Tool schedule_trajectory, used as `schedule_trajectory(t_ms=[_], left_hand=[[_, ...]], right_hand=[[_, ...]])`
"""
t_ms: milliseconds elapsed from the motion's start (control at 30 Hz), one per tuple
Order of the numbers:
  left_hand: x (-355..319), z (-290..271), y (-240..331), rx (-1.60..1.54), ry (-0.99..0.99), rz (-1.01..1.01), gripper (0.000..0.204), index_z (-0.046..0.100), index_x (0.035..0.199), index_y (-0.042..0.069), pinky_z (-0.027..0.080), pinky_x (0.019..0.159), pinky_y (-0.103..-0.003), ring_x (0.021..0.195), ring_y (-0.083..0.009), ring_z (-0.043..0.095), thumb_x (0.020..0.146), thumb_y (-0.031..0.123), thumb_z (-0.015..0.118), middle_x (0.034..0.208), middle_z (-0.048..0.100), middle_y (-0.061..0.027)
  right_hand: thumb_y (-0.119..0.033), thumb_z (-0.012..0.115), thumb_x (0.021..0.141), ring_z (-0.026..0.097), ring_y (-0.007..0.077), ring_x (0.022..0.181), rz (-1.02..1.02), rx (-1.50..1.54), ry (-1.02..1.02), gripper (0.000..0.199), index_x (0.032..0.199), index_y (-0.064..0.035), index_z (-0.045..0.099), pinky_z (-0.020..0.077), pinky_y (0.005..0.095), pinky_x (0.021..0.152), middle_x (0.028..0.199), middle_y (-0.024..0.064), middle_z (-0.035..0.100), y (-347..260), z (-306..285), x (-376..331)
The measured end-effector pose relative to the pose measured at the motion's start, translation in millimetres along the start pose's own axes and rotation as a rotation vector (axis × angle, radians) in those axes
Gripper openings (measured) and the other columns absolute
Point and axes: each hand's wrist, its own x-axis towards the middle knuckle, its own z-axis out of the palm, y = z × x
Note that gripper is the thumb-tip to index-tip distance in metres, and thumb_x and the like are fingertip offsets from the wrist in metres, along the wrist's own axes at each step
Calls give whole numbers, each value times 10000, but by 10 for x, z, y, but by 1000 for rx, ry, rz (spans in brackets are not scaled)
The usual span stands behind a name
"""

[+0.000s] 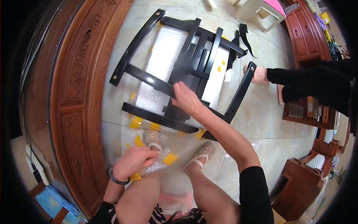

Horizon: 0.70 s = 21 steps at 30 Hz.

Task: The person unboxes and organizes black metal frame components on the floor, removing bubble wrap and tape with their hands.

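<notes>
Black wooden furniture parts lie in a pile on the floor in front of me, over a white bubble-wrapped panel point(158, 56). My right hand point(185, 99) reaches over the pile, its fingers closed at the long black crossbar point(149, 79); the fingertips are partly hidden. Beneath that hand, black slats point(178, 74) lie lengthwise. My left hand point(136, 162) is closed above my left leg, on crumpled clear plastic wrap point(154, 166) with yellow tape pieces point(170, 159). Nearest to me runs another black bar point(160, 119), with taped plastic beside it.
A carved wooden cabinet point(80, 89) lines the left side. Another person's legs in black trousers point(311, 84) and pink slippers point(260, 74) are at the right. A white stool point(261, 15), loose black strips point(244, 39) and a wooden chest point(302, 188) also stand or lie around.
</notes>
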Motion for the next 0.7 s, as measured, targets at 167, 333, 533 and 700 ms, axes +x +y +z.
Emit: schedule_trajectory(t_ms=[167, 333, 533, 700], left_hand=[[-200, -106, -108, -174, -10, 76, 153, 665, 931, 40, 483, 652, -365, 742, -314, 612, 793, 98, 638, 819, 647, -126], [-451, -505, -9, -344, -152, 173, 139, 686, 932, 60, 455, 573, -328, 632, -259, 584, 801, 96, 657, 698, 586, -86], [-574, -778, -48, -492, -275, 393, 186, 707, 970, 80, 419, 479, -300, 559, -224, 562, 785, 59, 696, 672, 554, -56], [-566, -776, -46, -464, -272, 516, 192, 708, 971, 87, 416, 463, -287, 558, -209, 566, 781, 58, 706, 699, 577, -39]], right_hand=[[-149, 708, 734, 568, 428, 827, 131, 52, 148, 401, 947, 18, 412, 505, 448, 686, 928, 219, 496, -217, -19, 409], [-169, 716, 739, 597, 439, 766, 235, 13, 267, 419, 948, 38, 418, 508, 467, 650, 930, 260, 529, -277, -43, 596], [-178, 699, 733, 600, 433, 823, 388, 52, 339, 432, 982, 36, 417, 511, 464, 700, 949, 250, 542, -461, -3, 831], [-199, 698, 744, 592, 431, 851, 590, 81, 477, 423, 965, 26, 416, 497, 469, 737, 952, 250, 552, -471, 140, 940]])
